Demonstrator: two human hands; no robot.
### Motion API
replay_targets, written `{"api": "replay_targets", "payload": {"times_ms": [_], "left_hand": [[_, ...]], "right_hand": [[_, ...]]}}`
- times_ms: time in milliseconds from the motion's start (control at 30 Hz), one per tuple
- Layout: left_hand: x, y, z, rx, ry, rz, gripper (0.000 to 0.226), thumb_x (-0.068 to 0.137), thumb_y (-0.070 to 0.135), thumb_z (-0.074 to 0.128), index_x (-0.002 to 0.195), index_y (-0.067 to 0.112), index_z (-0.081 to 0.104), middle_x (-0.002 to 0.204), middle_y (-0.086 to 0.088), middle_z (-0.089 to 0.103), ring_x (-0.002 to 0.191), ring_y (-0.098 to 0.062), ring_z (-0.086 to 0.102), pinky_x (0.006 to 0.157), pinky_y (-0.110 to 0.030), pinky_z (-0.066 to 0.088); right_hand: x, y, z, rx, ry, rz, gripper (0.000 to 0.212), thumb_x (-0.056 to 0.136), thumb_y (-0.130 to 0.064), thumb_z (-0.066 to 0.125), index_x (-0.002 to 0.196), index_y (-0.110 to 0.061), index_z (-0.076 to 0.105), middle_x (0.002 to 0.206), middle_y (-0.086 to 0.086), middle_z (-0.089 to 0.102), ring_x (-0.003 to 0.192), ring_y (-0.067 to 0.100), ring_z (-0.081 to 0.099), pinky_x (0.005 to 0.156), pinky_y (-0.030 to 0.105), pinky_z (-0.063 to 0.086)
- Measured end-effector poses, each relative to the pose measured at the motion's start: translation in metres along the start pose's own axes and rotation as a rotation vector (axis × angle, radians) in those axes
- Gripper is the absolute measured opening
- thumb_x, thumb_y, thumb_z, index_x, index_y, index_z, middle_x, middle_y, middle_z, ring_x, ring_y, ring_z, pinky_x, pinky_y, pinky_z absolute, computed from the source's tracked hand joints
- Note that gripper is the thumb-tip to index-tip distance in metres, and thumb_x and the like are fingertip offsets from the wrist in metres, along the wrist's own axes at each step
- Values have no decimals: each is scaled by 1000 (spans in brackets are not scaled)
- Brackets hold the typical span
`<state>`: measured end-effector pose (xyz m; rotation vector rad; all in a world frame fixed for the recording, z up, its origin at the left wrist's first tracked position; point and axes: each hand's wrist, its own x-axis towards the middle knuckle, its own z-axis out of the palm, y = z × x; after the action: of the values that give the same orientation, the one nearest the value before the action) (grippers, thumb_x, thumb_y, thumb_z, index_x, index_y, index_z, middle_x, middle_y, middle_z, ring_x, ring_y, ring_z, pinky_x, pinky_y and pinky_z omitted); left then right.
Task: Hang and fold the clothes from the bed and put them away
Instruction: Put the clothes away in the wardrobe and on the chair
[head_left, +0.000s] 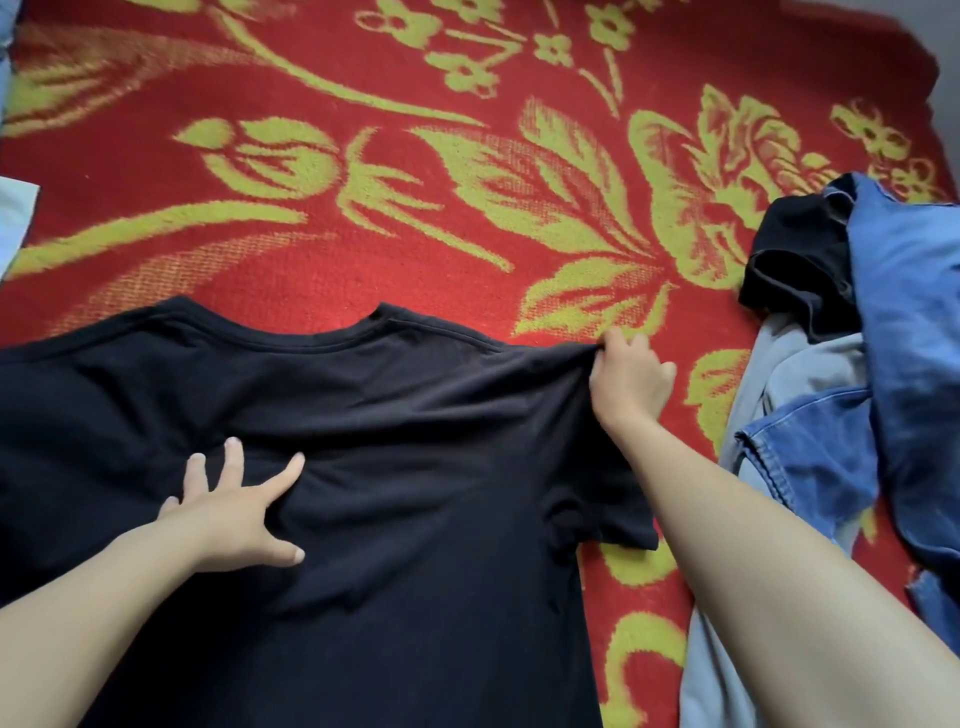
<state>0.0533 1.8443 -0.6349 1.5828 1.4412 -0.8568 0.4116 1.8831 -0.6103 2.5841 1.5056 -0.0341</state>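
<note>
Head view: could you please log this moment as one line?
item: black short-sleeved T-shirt on red floral blanket | left hand: pressing shirt flat | right hand: gripping shirt shoulder | beside: blue denim pile

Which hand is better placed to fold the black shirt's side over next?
Probably the right. The right hand grips the black shirt at its shoulder, while the left hand presses flat on the middle, pinning it.
</note>
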Motion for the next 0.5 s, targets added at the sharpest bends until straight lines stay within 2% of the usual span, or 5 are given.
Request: {"api": "replay_targets", "payload": {"times_ms": [100, 200, 300, 433, 500], "left_hand": [[0, 1, 0, 1, -2, 5, 100, 77, 62, 60, 141, 52, -17, 151, -11, -34, 140, -41, -22, 114, -50, 13], [-1, 0, 3, -9, 25, -4, 99, 78, 62, 59, 140, 53, -17, 151, -11, -34, 140, -40, -23, 114, -49, 13], [2, -3, 5, -36, 49, -3, 99, 77, 65, 58, 136, 56, -20, 151, -10, -33, 140, -39, -23, 114, -49, 14], [12, -9, 16, -34, 111, -24, 100, 70, 73, 59, 109, 63, -33, 151, -8, -34, 140, -39, -21, 113, -49, 16], [22, -19, 21, -45, 153, -44, 104, 61, 79, 58, 104, 65, -35, 152, -10, -30, 140, -42, -16, 115, -47, 14]], "right_hand": [[2, 17, 4, -40, -112, 188, 37, 100, -30, 36, 136, -19, 38, 134, 18, 41, 123, 35, 36, 97, 46, 30], [-14, 41, 15, 278, -221, 357, 58, 97, -53, 25, 148, -24, 21, 149, 18, 25, 136, 34, 23, 106, 50, 23], [-41, 65, 28, 661, -61, 558, 62, 98, -48, 29, 148, -11, 21, 149, 20, 28, 137, 34, 26, 109, 43, 21], [-88, 69, 41, 540, -256, 549, 76, 90, -39, 58, 145, 0, 23, 144, 23, 33, 132, 36, 34, 104, 40, 30], [-97, 70, 46, 520, -352, 591, 69, 85, -29, 66, 139, -1, 34, 135, 21, 44, 121, 36, 47, 93, 37, 39]]}}
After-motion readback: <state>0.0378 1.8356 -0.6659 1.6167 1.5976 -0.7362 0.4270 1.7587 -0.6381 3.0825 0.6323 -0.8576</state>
